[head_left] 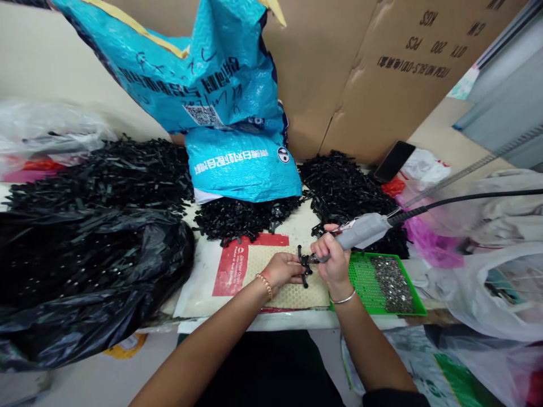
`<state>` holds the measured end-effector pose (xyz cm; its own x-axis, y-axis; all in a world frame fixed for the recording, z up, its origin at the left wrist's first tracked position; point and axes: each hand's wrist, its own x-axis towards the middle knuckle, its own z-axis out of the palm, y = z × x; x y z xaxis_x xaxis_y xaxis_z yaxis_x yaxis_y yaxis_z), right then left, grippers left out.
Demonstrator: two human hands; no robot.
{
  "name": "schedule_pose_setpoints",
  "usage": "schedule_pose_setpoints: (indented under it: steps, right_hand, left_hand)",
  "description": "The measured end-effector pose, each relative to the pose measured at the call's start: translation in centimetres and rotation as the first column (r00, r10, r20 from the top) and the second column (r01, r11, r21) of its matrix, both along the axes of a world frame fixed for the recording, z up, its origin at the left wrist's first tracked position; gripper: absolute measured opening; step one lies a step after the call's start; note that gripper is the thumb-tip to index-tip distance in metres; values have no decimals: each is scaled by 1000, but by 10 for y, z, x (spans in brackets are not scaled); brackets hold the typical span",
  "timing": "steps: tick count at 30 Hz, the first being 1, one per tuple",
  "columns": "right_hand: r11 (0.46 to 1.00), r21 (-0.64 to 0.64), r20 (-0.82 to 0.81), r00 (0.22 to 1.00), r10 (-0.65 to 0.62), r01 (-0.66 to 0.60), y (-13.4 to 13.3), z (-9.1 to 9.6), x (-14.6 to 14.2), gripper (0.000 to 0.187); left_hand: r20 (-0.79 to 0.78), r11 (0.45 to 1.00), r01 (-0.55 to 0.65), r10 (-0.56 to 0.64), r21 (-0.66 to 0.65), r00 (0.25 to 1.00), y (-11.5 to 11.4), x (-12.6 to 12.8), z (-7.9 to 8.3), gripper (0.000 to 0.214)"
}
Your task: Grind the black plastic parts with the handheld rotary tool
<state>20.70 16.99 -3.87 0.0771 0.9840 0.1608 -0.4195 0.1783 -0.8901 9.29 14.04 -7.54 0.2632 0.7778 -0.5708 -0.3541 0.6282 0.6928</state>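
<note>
My left hand (283,270) pinches a small black plastic part (304,265) and holds it on a beige mesh mat (297,294). My right hand (335,257) is wrapped round a grey electric screwdriver (360,230). The tool's tip touches the black part. A black cable (466,200) runs from the tool off to the right. Both wrists wear thin bracelets.
A green tray (360,280) of small screws lies right of my hands. Heaps of black plastic parts (343,189) cover the table's back. A blue woven sack (220,102) leans on cardboard boxes. A black bag (85,271) sits left, clear bags right, a phone (394,161) behind.
</note>
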Motion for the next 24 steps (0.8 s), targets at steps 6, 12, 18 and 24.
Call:
schedule_pose_setpoints:
  steps: [6,12,18,24]
  right_hand:
    - [1000,9,-2,1000,1,-1,1,-1,2,25]
    - [1000,13,-23,1000,11,-11,1,-2,2,25]
    - [999,29,-8,1000,22,-21,0,-5,2,25]
    - [999,47,14,1000,18,-19,-1,-8,1,24]
  left_hand:
    - [-12,1000,5,-5,19,1000,0,0,-4,21]
    - [-18,1000,3,-3,18,1000,-1,0,-4,21]
    - [-21,1000,0,0,17,1000,0,0,-5,24]
    - [-32,1000,15,-15,17,999,1,0,-5,20]
